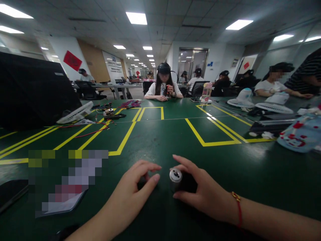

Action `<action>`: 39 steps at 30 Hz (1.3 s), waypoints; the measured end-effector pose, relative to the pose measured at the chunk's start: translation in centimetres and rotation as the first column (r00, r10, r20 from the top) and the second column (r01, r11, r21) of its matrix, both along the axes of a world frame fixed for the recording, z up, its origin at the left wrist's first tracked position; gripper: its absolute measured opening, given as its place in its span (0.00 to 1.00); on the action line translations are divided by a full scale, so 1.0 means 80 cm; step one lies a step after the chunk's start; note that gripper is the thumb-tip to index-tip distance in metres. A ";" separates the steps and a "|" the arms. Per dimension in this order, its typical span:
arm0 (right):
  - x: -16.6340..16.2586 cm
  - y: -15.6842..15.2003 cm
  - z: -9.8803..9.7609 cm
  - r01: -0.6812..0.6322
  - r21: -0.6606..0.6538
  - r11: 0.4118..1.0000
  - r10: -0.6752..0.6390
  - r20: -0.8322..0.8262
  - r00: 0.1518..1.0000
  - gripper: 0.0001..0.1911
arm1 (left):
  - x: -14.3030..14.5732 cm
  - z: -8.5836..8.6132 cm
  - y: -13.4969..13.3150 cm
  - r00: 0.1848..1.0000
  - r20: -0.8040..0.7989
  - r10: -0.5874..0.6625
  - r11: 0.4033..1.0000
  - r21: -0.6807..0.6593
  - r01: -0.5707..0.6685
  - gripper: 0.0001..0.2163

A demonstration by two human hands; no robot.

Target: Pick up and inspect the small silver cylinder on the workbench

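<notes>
A small silver cylindrical electric motor is upright at the near middle of the green table, its round end face with a dark centre turned up. My right hand curves around it from the right, thumb at its near side and a finger behind it, with the index finger raised off it. To the left of the motor, my left hand is held with fingers bent and thumb apart. Nothing shows between its fingers, and a short gap parts it from the motor.
Yellow tape marks boxes on the green table. At left lie a phone-like slab, partly blurred, a black bag, a white fan and wires. Right are fans and a blue patterned bag. A person sits opposite.
</notes>
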State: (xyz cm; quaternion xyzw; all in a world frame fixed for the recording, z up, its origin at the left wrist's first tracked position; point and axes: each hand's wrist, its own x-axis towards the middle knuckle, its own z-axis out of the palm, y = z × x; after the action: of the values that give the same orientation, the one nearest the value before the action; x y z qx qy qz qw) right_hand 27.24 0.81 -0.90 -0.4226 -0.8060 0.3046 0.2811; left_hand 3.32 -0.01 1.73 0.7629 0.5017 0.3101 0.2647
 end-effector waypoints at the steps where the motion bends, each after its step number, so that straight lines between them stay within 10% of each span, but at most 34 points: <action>1: -0.001 0.000 -0.001 0.020 -0.025 0.999 -0.020 -0.023 1.000 0.45 | 0.011 0.005 0.001 0.999 0.003 -0.034 0.999 0.038 0.034 0.09; 9: -0.005 0.003 0.009 -0.003 -0.090 0.996 -0.003 -0.074 0.997 0.31 | 0.046 0.035 0.015 0.999 0.014 -0.045 0.985 0.168 0.042 0.06; 19: 0.007 -0.003 0.013 -0.008 -0.024 1.000 0.008 -0.007 1.000 0.21 | 0.040 -0.014 0.016 0.980 -0.161 -0.115 0.993 0.016 0.119 0.05; 26: 0.018 -0.001 0.016 0.149 0.038 0.988 -0.149 -0.006 0.989 0.25 | 0.028 -0.004 0.014 0.995 -0.071 -0.072 0.997 -0.034 0.070 0.08; 34: 0.201 0.036 0.013 0.647 0.299 0.702 -0.710 0.216 0.670 0.30 | -0.063 -0.010 -0.002 0.988 0.016 0.151 0.961 -0.235 -0.143 0.10; 39: 0.272 0.029 0.018 0.645 0.436 0.628 -0.777 0.409 0.479 0.31 | -0.083 -0.016 -0.005 0.977 -0.008 0.213 0.927 -0.314 -0.205 0.11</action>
State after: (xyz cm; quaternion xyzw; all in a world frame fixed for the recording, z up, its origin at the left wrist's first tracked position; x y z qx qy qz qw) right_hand 49.01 3.09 0.52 -0.7546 -0.6280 -0.0720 0.1764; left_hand -3.31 -0.43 0.44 0.6495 0.6193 0.2629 0.3544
